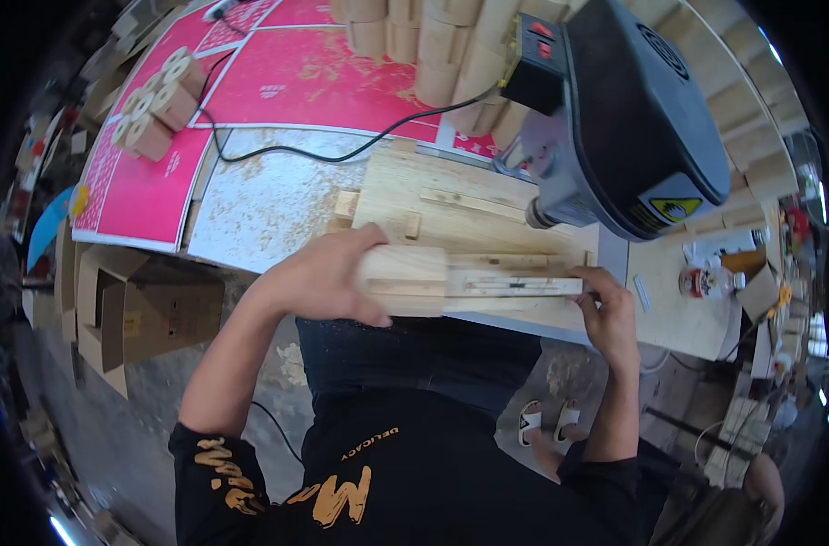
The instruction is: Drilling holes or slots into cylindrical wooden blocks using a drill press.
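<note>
My left hand [322,276] is wrapped round the left end of a pale wooden block [405,280] with rounded edges, near the front edge of the workbench. Running right from the block is a narrow, light-coloured strip [516,287] with a small green mark on it. My right hand [606,308] pinches the far right end of this strip between thumb and fingers. Behind them lies a wooden board [487,205] with thin wooden battens on it. A drill press [647,118] stands over the board's right side, its chuck [540,215] above the wood.
Pink printed sheets [296,77] with sawdust cover the back left, where several drilled wooden pieces [151,132] stand. More wooden pieces [442,55] are stacked behind. A black cable [323,155] crosses the bench. A bottle [706,282] stands right; a cardboard box [155,309] sits lower left.
</note>
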`<control>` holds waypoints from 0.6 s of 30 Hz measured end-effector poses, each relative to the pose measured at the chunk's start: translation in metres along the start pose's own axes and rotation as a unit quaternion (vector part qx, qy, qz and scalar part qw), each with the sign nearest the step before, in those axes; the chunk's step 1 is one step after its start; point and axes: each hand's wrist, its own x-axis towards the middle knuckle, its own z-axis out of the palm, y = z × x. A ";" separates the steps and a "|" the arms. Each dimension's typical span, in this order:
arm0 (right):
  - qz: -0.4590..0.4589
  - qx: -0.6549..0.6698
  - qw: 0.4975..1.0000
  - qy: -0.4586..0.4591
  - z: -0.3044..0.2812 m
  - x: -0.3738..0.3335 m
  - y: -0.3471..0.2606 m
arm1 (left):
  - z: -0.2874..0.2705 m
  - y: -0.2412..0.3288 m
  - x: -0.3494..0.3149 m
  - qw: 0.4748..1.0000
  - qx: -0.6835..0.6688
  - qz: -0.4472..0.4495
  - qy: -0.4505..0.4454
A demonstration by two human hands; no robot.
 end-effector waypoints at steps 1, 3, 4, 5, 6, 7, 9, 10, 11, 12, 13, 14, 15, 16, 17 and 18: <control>0.021 0.005 0.999 0.026 -0.002 0.000 0.007 | 0.004 0.002 -0.005 0.997 0.043 -0.014 0.067; 0.029 0.004 0.999 0.033 -0.002 0.000 0.010 | 0.022 0.008 -0.012 0.973 0.102 0.006 0.206; 0.036 0.004 0.999 0.030 -0.002 -0.003 0.012 | 0.035 0.011 -0.007 0.973 0.102 0.006 0.206; 0.035 0.003 0.999 0.029 -0.001 -0.004 0.015 | 0.047 0.011 -0.002 0.954 0.159 0.034 0.251; 0.036 0.012 0.998 0.040 -0.001 -0.003 0.020 | 0.055 0.009 0.004 0.928 0.216 0.063 0.295; 0.036 0.020 0.998 0.052 -0.002 0.000 0.023 | 0.060 0.002 0.011 0.907 0.243 0.118 0.324; 0.033 0.003 0.998 0.047 -0.006 0.000 0.022 | 0.068 -0.006 0.016 0.897 0.258 0.123 0.336; 0.033 -0.013 0.999 0.041 -0.006 -0.001 0.021 | 0.071 -0.008 0.016 0.889 0.273 0.128 0.345; 0.033 -0.013 0.999 0.040 -0.006 -0.002 0.021 | 0.071 -0.008 0.016 0.889 0.272 0.127 0.346; 0.032 -0.006 0.998 0.048 -0.005 -0.002 0.021 | 0.069 -0.006 0.016 0.900 0.244 0.104 0.345; 0.031 0.001 0.998 0.056 -0.003 -0.002 0.021 | 0.067 -0.004 0.018 0.910 0.216 0.081 0.344; 0.031 0.001 0.998 0.057 -0.002 -0.002 0.021 | 0.070 -0.004 0.019 0.910 0.217 0.082 0.343; 0.029 0.006 0.998 0.057 -0.001 -0.001 0.020 | 0.074 -0.004 0.021 0.908 0.217 0.083 0.348; 0.027 0.010 0.998 0.057 0.000 0.001 0.019 | 0.079 -0.004 0.024 0.906 0.217 0.084 0.353; 0.026 0.011 0.998 0.059 0.001 0.002 0.021 | 0.084 -0.004 0.027 0.906 0.218 0.085 0.353; 0.015 0.007 0.998 0.062 0.001 0.004 0.024 | 0.089 -0.003 0.032 0.915 0.195 0.081 0.344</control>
